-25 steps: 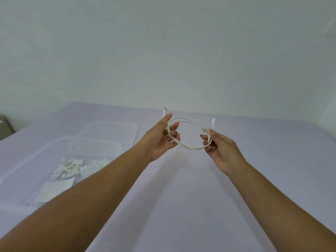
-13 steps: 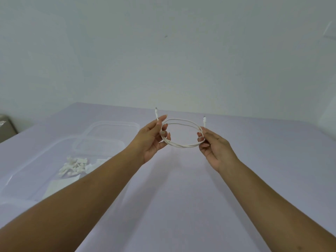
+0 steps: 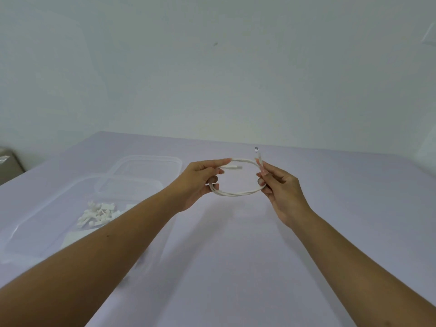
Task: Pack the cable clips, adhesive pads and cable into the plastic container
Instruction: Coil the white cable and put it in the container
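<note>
A white cable [image 3: 238,192] is coiled into a loop and held in the air above the table, between both hands. My left hand [image 3: 198,182] grips the loop's left side, and my right hand [image 3: 280,187] pinches its right side, with one plug end sticking up above the fingers. The clear plastic container [image 3: 37,213] lies open at the left. Inside it sit several white cable clips [image 3: 96,213] and a white adhesive pad sheet [image 3: 73,239], partly hidden by my left forearm.
The container's clear lid [image 3: 146,171] lies flat behind the container. The lilac table [image 3: 236,267] spreads under and to the right of my hands. A brown box [image 3: 9,166] stands at the far left edge, and a pale wall rises behind.
The left plug end, which stuck up beside my left hand, now lies inside the loop. My left fingers have closed over the coil. Both hands stayed at about the same height.
</note>
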`<state>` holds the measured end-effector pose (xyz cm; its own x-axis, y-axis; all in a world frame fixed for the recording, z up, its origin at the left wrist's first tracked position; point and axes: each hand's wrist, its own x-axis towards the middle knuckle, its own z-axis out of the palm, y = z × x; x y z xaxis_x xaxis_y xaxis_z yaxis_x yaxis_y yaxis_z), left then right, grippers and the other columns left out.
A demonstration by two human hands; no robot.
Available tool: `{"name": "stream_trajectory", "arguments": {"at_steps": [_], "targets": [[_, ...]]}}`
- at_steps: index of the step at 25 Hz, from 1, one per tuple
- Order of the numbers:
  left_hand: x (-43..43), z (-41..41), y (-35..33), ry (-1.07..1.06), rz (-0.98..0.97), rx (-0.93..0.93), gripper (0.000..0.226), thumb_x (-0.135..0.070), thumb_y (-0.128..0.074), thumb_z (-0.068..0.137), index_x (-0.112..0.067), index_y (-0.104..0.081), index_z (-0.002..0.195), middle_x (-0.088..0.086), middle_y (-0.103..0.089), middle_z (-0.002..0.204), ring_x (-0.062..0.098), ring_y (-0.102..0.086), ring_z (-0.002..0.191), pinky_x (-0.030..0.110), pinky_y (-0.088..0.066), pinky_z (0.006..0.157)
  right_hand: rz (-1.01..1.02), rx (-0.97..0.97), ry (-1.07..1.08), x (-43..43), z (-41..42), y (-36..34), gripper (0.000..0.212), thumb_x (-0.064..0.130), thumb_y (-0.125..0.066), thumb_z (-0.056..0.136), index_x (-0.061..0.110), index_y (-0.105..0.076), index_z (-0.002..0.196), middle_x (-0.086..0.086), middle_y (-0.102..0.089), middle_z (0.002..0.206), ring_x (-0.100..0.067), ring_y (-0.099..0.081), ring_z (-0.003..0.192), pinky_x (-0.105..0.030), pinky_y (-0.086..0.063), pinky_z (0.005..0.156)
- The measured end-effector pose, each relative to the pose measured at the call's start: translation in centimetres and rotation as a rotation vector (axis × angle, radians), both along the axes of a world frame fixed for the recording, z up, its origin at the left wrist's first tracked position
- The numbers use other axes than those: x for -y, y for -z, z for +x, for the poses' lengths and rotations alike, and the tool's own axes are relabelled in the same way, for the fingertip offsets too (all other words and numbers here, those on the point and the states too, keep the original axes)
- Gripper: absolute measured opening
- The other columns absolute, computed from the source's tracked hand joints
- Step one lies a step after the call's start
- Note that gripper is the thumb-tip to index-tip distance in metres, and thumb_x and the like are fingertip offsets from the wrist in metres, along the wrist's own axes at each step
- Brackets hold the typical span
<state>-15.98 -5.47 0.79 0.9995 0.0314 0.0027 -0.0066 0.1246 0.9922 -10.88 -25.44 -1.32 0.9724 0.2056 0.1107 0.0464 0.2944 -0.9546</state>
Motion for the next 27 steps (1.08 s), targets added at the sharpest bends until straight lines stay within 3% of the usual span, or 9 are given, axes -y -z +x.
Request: {"name": "stream_trajectory", "arguments": {"at_steps": [5, 9, 12, 15, 17, 20, 22, 25, 27], "targets": [[0.1, 0.1, 0.3, 0.009, 0.205, 0.064, 0.031, -0.006, -0.049, 0.097, -0.011, -0.067, 0.121, 0.000, -0.058, 0.087, 0.014, -0.045, 0.064, 0.025, -0.047, 0.068, -0.163, 0.056, 0.020, 0.1, 0.0, 0.6, 0.014, 0.016, -0.065, 0.089, 0.011, -0.075, 0.097, 0.003, -0.054, 0.062, -0.012, -0.046, 0.059, -0.024, -0.046, 0.065], [0.1, 0.0, 0.7, -0.016, 0.353, 0.173, 0.026, -0.016, -0.058, 0.094, -0.006, -0.071, 0.115, -0.013, -0.071, 0.083, 0.013, -0.048, 0.059, 0.024, -0.044, 0.066, -0.229, 0.123, 0.075, 0.4, 0.0, 0.1, 0.006, 0.011, -0.070, 0.084, 0.011, -0.075, 0.089, -0.005, -0.059, 0.072, -0.010, -0.049, 0.052, -0.030, -0.045, 0.063], [0.1, 0.2, 0.7, -0.125, 0.444, 0.223, 0.021, -0.011, -0.060, 0.092, -0.011, -0.074, 0.107, 0.001, -0.075, 0.085, 0.009, -0.051, 0.055, 0.020, -0.045, 0.059, -0.349, 0.209, 0.105, 0.4, -0.2, 0.0, 0.014, 0.009, -0.070, 0.084, 0.014, -0.065, 0.095, -0.006, -0.062, 0.074, -0.009, -0.056, 0.050, -0.024, -0.047, 0.054], [0.4, 0.1, 0.7, -0.256, 0.572, 0.284, 0.015, -0.011, -0.061, 0.091, -0.015, -0.065, 0.104, 0.002, -0.077, 0.080, 0.002, -0.056, 0.048, 0.015, -0.047, 0.053, -0.448, 0.252, 0.186, 0.0, -0.2, 0.1, 0.028, 0.007, -0.068, 0.085, 0.018, -0.053, 0.106, -0.002, -0.062, 0.075, -0.002, -0.061, 0.049, -0.017, -0.047, 0.048], [0.5, 0.1, 0.8, -0.302, 0.578, 0.288, 0.020, -0.012, -0.063, 0.090, -0.015, -0.058, 0.109, 0.002, -0.076, 0.080, 0.001, -0.059, 0.047, 0.012, -0.049, 0.050, -0.502, 0.288, 0.223, -0.2, -0.1, 0.3, 0.029, 0.007, -0.065, 0.087, 0.017, -0.056, 0.113, 0.000, -0.060, 0.077, -0.001, -0.062, 0.050, -0.016, -0.048, 0.049], [0.4, 0.4, 1.0, -0.361, 0.638, 0.258, 0.019, -0.011, -0.062, 0.090, -0.008, -0.067, 0.108, 0.005, -0.076, 0.083, 0.000, -0.059, 0.046, 0.013, -0.053, 0.052, -0.559, 0.337, 0.228, -0.6, -0.1, 0.5, 0.019, 0.009, -0.062, 0.091, 0.011, -0.065, 0.109, 0.001, -0.060, 0.074, 0.000, -0.061, 0.049, -0.022, -0.051, 0.053], [0.3, 0.7, 1.1, -0.411, 0.552, 0.212, 0.013, -0.008, -0.062, 0.090, -0.005, -0.070, 0.099, 0.010, -0.075, 0.085, 0.003, -0.061, 0.046, 0.016, -0.055, 0.055, -0.581, 0.335, 0.189, -1.0, -0.3, 0.4, 0.013, 0.014, -0.061, 0.092, 0.008, -0.069, 0.100, -0.001, -0.061, 0.071, 0.002, -0.058, 0.049, -0.023, -0.050, 0.055], [0.3, 0.6, 0.8, -0.402, 0.148, 0.055, 0.012, 0.000, -0.058, 0.091, 0.002, -0.064, 0.102, 0.017, -0.072, 0.087, 0.012, -0.069, 0.056, 0.020, -0.056, 0.055, -0.523, 0.238, 0.118, -1.5, -0.5, 0.1, 0.016, 0.020, -0.064, 0.090, 0.006, -0.068, 0.096, -0.001, -0.063, 0.072, -0.001, -0.057, 0.052, -0.018, -0.047, 0.053], [0.2, 0.3, 0.6, -0.350, -0.027, -0.026, 0.016, 0.005, -0.053, 0.093, 0.005, -0.063, 0.104, 0.016, -0.070, 0.087, 0.008, -0.071, 0.059, 0.016, -0.054, 0.055, -0.473, 0.183, 0.067, -1.7, -0.6, 0.0, 0.016, 0.020, -0.064, 0.090, 0.005, -0.066, 0.097, -0.001, -0.068, 0.077, -0.008, -0.057, 0.058, -0.020, -0.047, 0.056]]}}
